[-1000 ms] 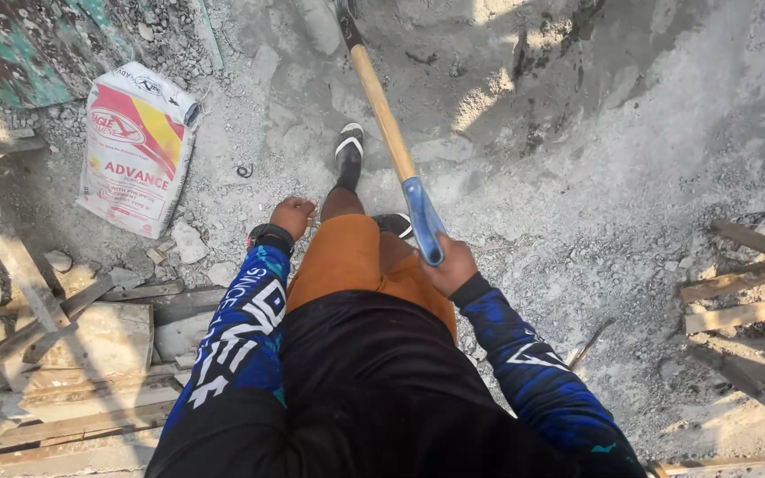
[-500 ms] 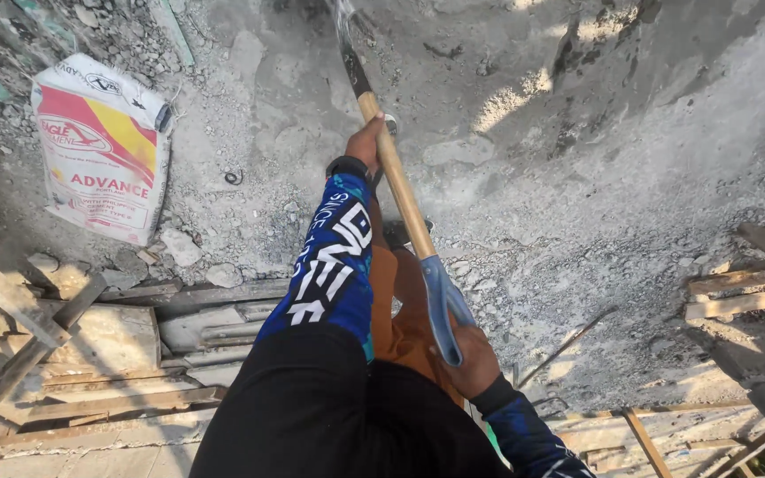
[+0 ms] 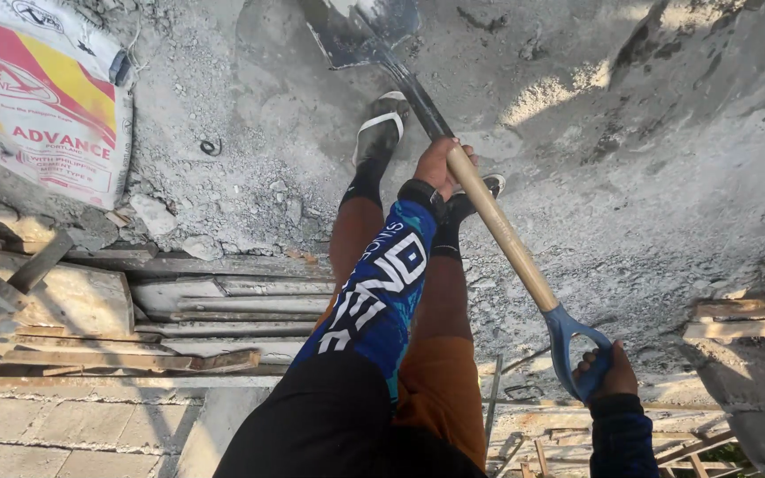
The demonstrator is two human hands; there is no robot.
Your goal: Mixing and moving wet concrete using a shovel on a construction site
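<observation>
The top edge of the frame cuts off the tip of the grey metal shovel blade (image 3: 367, 31), and the person's own dark-clad body fills the bottom centre, hiding the ground directly beneath. Only the back of the right hand (image 3: 606, 376) shows above its dark cuff, so the fingertips on the far side of the grip are hard to make out; they seem to wrap it fully.

To the upper left lies a white cement sack with red and yellow panels (image 3: 46, 102), partly cut off by the frame edge. Below it, weathered wooden planks and pale concrete blocks (image 3: 90, 305) are stacked along the left side, and more grey timber scraps (image 3: 737, 310) sit at the right edge. A small dark ring (image 3: 212, 147) rests in the grey sandy mix (image 3: 666, 177) that covers the ground. Two feet in black-and-white sandals (image 3: 382, 124) stand in that mix, just beside the shovel's shaft.

The long-handled shovel with a pale wooden shaft (image 3: 498, 230) and blue D-shaped grip (image 3: 577, 350) runs diagonally from upper centre to lower right. The left hand (image 3: 440, 166), in a blue patterned sleeve, is curled tightly around the upper shaft near the metal socket. The right hand is closed around the blue grip at the shaft's lower end.
</observation>
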